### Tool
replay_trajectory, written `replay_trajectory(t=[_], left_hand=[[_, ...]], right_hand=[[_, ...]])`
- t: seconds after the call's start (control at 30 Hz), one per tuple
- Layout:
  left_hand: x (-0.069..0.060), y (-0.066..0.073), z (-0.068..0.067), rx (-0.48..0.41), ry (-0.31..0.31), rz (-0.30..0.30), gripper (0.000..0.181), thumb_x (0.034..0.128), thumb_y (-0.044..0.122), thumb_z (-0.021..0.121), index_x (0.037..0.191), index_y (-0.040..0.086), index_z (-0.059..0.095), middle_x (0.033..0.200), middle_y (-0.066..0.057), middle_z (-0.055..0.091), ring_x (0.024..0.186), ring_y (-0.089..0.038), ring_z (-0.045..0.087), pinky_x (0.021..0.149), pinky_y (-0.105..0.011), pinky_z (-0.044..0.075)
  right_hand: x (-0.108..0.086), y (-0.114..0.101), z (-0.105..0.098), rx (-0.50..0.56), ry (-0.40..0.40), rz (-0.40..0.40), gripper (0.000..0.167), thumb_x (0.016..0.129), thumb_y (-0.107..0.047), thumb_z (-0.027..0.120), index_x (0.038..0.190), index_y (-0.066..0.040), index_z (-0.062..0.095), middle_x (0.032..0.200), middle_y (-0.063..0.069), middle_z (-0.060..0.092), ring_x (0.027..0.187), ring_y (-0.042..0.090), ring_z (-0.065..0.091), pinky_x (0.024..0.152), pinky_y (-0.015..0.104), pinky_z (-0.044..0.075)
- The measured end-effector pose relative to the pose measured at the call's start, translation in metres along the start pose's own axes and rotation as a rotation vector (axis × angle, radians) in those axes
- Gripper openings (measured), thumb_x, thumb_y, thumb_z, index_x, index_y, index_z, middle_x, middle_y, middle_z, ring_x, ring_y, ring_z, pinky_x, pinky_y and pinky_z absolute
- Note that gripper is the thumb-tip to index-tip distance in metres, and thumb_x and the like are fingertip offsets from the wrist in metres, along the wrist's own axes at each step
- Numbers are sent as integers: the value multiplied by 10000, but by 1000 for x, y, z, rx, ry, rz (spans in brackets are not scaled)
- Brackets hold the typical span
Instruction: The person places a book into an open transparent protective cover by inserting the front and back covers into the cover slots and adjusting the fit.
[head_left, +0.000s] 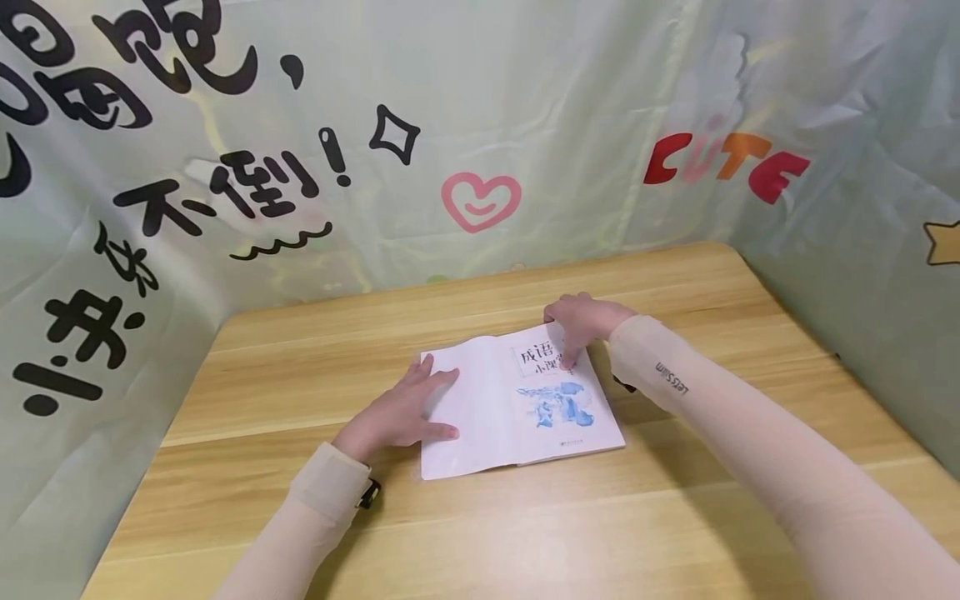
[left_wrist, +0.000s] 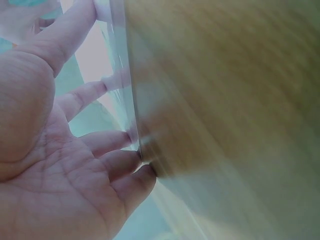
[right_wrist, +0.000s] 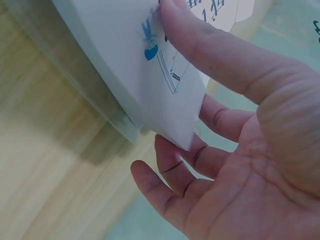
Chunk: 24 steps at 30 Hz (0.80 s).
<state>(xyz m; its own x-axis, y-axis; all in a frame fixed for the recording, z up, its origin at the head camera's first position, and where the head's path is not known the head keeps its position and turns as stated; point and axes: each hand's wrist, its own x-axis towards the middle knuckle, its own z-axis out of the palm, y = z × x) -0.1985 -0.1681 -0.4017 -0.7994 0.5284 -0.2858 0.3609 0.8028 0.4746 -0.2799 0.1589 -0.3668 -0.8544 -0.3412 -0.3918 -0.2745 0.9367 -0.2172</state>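
Observation:
An open book (head_left: 480,417) lies on the table, its left side blank white, its right page bearing dark characters and a blue picture. Spread fingers of my left hand (head_left: 401,412) rest on the left edge of the blank side. In the left wrist view, the fingers of that hand (left_wrist: 65,145) reach a clear, shiny cover edge (left_wrist: 131,85). At the top right corner, my right hand (head_left: 588,321) holds the book, thumb on the printed page. The right wrist view has this hand (right_wrist: 250,150) with curled fingers at the corner of the page (right_wrist: 125,55); some fingertips are hidden behind it.
The wooden table (head_left: 300,358) extends around the book. Behind it and at both sides hangs a pale cloth (head_left: 570,100) with black characters, a pink heart and coloured letters. Each wrist has a small dark object partly under the sleeve.

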Motion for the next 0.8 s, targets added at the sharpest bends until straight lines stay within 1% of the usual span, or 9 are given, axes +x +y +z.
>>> replay_trajectory(t=[0.1,0.23,0.37,0.7,0.8], left_hand=[[0,0,1,-5,-3,3,902,955,396,820,1685,130,362,1790,-275,52,1670,-483,-24,1294,-719,214],[0,-2,1,-5,-4,6,902,956,409,816,1687,141,361,1792,-272,45,1671,-480,-25,1289,-724,222],[0,-3,1,-5,2,3,899,958,417,812,1688,149,360,1794,-267,41,1672,-474,-29,1284,-730,229],[0,-3,2,-14,6,-1,899,956,418,814,1687,152,363,1794,-264,38,1673,-471,-30,1279,-738,228],[-1,-2,1,-18,11,-2,901,953,414,817,1685,149,366,1794,-265,40,1672,-475,-29,1276,-744,227]], right_hand=[[-1,0,0,11,1,2,785,786,-247,983,1439,-17,613,1410,196,639,1275,389,541,1149,576,474],[-2,0,2,32,3,-6,779,793,-226,979,1433,11,604,1386,207,633,1230,351,586,1144,544,498],[-2,1,3,50,5,-11,773,801,-203,973,1437,11,589,1361,200,634,1188,320,606,1125,515,518],[1,4,4,60,-11,-19,802,793,-207,979,1449,-9,563,1345,190,638,1184,317,599,1106,511,521],[1,4,3,98,-21,-18,814,809,-198,966,1484,-29,544,1400,196,636,1249,333,587,1144,535,496]])
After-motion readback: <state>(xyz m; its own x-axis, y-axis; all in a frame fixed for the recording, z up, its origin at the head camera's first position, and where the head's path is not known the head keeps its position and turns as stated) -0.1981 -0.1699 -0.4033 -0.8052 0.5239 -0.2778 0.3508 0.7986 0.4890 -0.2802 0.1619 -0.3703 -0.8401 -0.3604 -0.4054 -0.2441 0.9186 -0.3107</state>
